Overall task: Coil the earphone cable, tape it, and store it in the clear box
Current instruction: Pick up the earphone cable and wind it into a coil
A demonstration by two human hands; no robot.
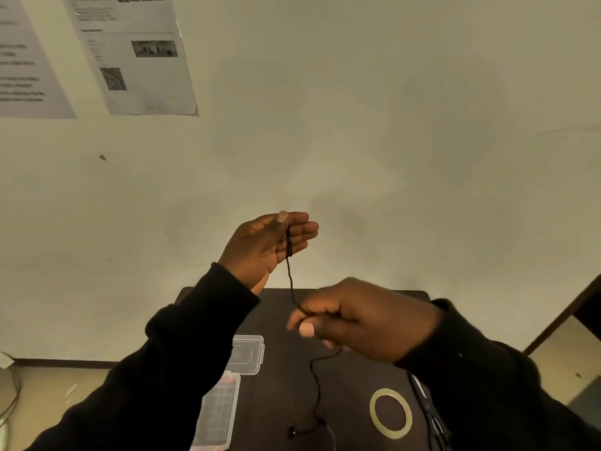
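My left hand (pixel 265 245) is raised above the dark table (pixel 351 379), fingers straight and together, with turns of the black earphone cable (pixel 290 281) wound around them under the thumb. The cable runs down to my right hand (pixel 354 317), which pinches it between thumb and fingers. Below that hand the cable trails onto the table and ends at an earbud (pixel 291 431) near the front edge. A tape ring (pixel 390 412) lies flat at the right. The clear box (pixel 218 415) sits at the left, its lid (pixel 247 353) lying just behind it.
Black scissors (pixel 429 415) lie beside the tape ring, partly under my right sleeve. A pale wall with two printed sheets (pixel 136 53) rises behind the table. A dark furniture edge (pixel 572 317) stands at the right, and cables lie on the floor at the far left.
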